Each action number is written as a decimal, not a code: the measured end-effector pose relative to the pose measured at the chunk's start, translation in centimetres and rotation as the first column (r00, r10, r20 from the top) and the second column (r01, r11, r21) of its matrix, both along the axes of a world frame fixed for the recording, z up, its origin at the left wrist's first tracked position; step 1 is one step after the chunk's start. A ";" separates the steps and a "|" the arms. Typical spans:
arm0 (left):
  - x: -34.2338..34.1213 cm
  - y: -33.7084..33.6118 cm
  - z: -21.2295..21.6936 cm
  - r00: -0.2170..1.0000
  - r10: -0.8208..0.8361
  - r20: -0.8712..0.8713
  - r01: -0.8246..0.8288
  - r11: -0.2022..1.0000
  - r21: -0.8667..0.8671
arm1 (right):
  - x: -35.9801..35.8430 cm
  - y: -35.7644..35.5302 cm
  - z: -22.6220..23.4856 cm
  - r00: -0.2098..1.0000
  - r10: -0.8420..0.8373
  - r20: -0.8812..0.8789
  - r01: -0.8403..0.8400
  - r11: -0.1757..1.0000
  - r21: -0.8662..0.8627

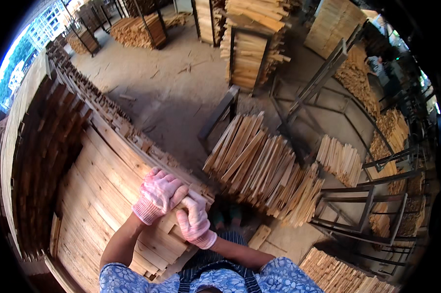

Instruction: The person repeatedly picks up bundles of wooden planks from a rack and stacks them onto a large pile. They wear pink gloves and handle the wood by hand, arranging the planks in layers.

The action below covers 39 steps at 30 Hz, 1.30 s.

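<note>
Both my hands wear pink-and-white knit work gloves and are close together at the end of a tall stack of pale wooden boards. My left hand is closed, its fingers bent over a wooden board at the top of the stack. Beside it, nearer my body, my right hand is curled around the board ends, touching or nearly touching the left. The gloves hide exactly where the fingers meet the wood. Uneven board ends stick out below my left wrist.
A high wall of stacked boards rises at left. Loose slats lie piled to the right, past a dark metal post. Metal frames stand farther right. More slats fill the lower right. A person is at far right.
</note>
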<state>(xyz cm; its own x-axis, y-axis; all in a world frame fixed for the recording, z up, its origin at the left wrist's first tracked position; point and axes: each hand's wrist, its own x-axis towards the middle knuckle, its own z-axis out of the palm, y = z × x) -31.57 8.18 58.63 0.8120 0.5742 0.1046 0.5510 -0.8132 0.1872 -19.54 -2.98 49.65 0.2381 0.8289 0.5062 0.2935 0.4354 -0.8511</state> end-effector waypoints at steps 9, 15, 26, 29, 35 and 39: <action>0.1 -0.6 0.4 0.993 0.109 -0.033 -0.110 0.994 -0.021 | 5.4 2.0 -15.3 0.958 0.184 -0.219 -0.254 0.898 -0.359; 0.3 1.2 0.5 0.993 0.105 0.061 -0.103 0.994 -0.031 | 2.3 0.5 -18.9 0.925 0.223 -0.308 -0.370 0.709 -0.600; 0.6 6.7 0.3 0.987 0.129 -0.092 -0.159 0.825 -0.543 | 7.4 -0.5 -13.7 0.964 0.190 -0.189 -0.260 0.828 -0.497; 9.1 9.3 0.8 0.959 0.214 -0.185 -0.283 0.696 -0.660 | 13.2 -1.4 -14.4 0.871 -0.133 -0.474 -0.285 0.648 -0.706; 28.9 9.6 -15.6 0.671 -0.553 -0.495 0.267 0.802 -0.534 | 20.4 -10.4 -31.5 0.974 -0.174 -0.148 -0.094 0.286 -0.954; 33.3 6.6 -36.9 0.712 -0.576 -0.402 0.300 0.766 -0.568 | 24.3 -15.5 -41.0 0.997 -0.080 0.015 0.018 0.046 -0.999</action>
<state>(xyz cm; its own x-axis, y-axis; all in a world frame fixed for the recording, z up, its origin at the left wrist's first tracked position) 1.71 14.79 21.69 0.8167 0.0018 -0.5771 0.2669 -0.8878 0.3750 4.72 -18.45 8.68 0.2925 0.5228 -0.8007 0.2331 -0.8510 -0.4705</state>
